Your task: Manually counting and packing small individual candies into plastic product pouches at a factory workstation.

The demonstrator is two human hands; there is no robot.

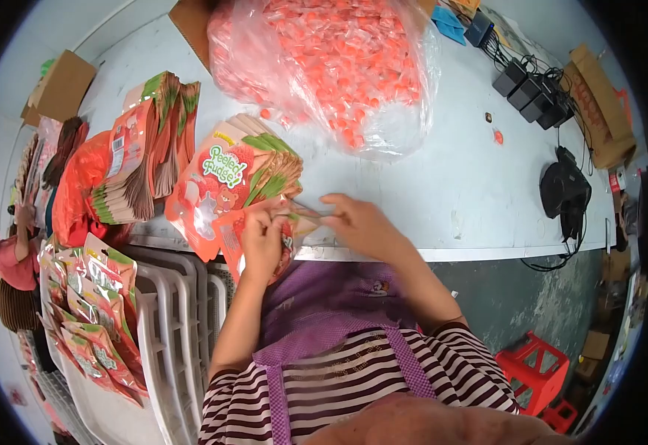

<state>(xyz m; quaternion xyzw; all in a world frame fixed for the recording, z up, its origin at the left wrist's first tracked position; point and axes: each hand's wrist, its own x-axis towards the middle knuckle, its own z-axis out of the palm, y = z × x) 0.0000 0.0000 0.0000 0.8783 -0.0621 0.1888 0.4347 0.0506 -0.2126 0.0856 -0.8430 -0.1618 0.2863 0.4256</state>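
Observation:
My left hand (262, 241) is closed on a red and green candy pouch (287, 236), held tilted at the table's near edge. From the other side, the closed fingers of my right hand (365, 228) grip the pouch's upper edge. My hands partly hide this pouch. Just beyond my left hand, a fanned stack of flat pouches (224, 178) of the same kind lies on the table. Farther back, a large clear plastic bag (391, 137) has spilled open, full of small red wrapped candies (316, 59).
More stacked pouches (135, 148) lie beside a red plastic bag (79, 189) at left. Filled pouches (101, 311) sit in a white crate (164, 334) below. Black chargers (531, 96) with cables are at far right, a red stool (535, 371) on the floor. Other people (16, 259) work at far left.

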